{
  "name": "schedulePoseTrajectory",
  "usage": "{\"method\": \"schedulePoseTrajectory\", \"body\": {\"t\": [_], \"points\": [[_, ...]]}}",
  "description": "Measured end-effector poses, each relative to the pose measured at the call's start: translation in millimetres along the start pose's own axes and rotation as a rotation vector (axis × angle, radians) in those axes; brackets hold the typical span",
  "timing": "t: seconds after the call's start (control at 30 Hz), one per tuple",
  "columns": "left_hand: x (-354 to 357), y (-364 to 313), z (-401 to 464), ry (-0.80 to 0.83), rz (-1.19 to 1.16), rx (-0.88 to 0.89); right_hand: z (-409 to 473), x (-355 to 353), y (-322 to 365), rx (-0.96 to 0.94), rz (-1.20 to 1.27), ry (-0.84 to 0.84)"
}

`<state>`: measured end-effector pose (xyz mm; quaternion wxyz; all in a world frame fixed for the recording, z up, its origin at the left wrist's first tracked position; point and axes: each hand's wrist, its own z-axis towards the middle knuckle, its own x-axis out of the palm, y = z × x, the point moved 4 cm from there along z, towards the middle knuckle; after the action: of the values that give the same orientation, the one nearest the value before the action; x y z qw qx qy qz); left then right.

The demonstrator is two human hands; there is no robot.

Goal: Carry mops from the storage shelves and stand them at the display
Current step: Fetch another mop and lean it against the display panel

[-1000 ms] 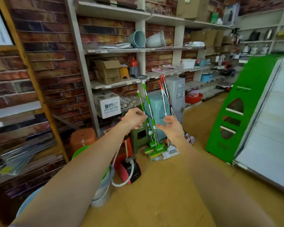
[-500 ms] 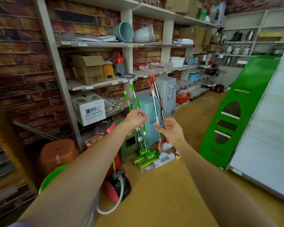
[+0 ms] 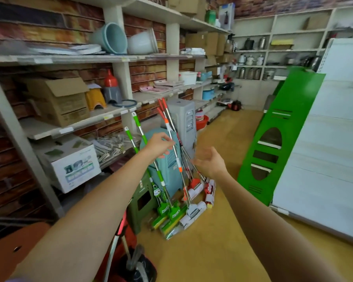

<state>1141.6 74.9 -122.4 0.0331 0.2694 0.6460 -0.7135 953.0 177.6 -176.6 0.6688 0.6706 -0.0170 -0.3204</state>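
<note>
Left hand (image 3: pixel 159 143) pinches an orange-banded mop handle (image 3: pixel 172 144) (arm outstretched); right hand (image 3: pixel 209 162) spread, palm up.

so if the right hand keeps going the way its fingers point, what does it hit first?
Most likely the orange-handled mops: the right hand, open with fingers aimed left and forward, is right beside their metal poles. The left hand sits just beyond at the same poles. Depth is unclear in this single view.

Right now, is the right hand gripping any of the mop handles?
No: the right hand is open, fingers spread, beside the orange-handled mops without closing on any of them.
</note>
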Motion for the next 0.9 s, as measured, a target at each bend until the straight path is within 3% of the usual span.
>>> {"method": "schedulePoseTrajectory", "body": {"t": [0.37, 0.57, 0.9], "points": [[68, 11, 155, 0.083, 0.045, 0.008, 147, -7, -60, 0.088, 0.107, -0.07], [112, -13, 262, 0.055, 0.059, 0.031, 266, -34, -83, 0.106, 0.262, -0.011], [190, -46, 399, 0.03, 0.076, -0.025, 419, -97, -119, 0.056, 0.114, 0.015]]}}
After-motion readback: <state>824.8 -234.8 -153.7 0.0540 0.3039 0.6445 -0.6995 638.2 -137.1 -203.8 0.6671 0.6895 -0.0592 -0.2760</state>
